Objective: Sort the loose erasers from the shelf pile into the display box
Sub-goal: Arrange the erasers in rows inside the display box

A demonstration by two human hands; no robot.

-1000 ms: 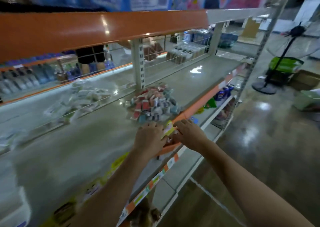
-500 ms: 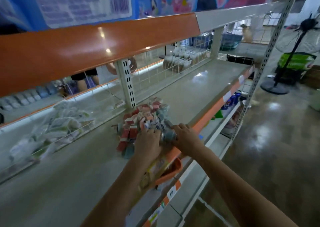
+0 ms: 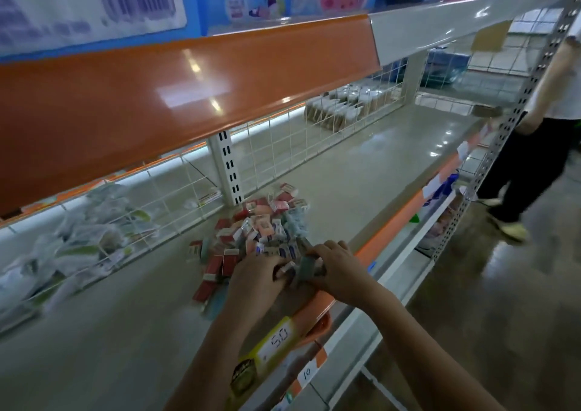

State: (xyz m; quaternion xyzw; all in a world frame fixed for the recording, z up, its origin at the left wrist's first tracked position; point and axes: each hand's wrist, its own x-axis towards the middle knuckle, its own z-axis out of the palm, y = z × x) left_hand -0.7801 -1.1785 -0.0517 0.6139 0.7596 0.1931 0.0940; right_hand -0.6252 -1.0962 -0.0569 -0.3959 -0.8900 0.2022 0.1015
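The pile of erasers lies on the grey shelf, just in front of the white upright post. At the pile's near edge, the left hand and right hand curl round erasers (packets blurred).

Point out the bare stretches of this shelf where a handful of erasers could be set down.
Bare shelf runs right of the eraser pile, between the wire grid back and the orange front edge. Another bare stretch lies left of the left hand, toward the camera. It is crowded where both hands, including the right hand, work the pile's near side.
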